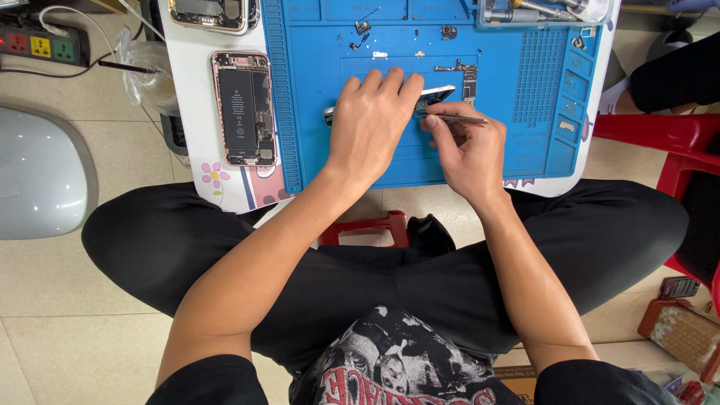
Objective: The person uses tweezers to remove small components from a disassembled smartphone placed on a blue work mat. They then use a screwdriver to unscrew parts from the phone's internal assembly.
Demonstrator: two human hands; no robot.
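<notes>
Two hands work over a blue mat (390,169) on a small white counter (187,112). The left hand (371,124) lies flat, fingers spread, pressing down a small phone part (437,95). The right hand (469,154) is closed around thin metal tweezers (459,118), with the tip at that part. One opened phone (243,107) lies beside the mat with its insides showing, and another (210,13) sits at the top edge. Several tiny loose bits (362,30) lie on the mat, so I think the job is partway through.
</notes>
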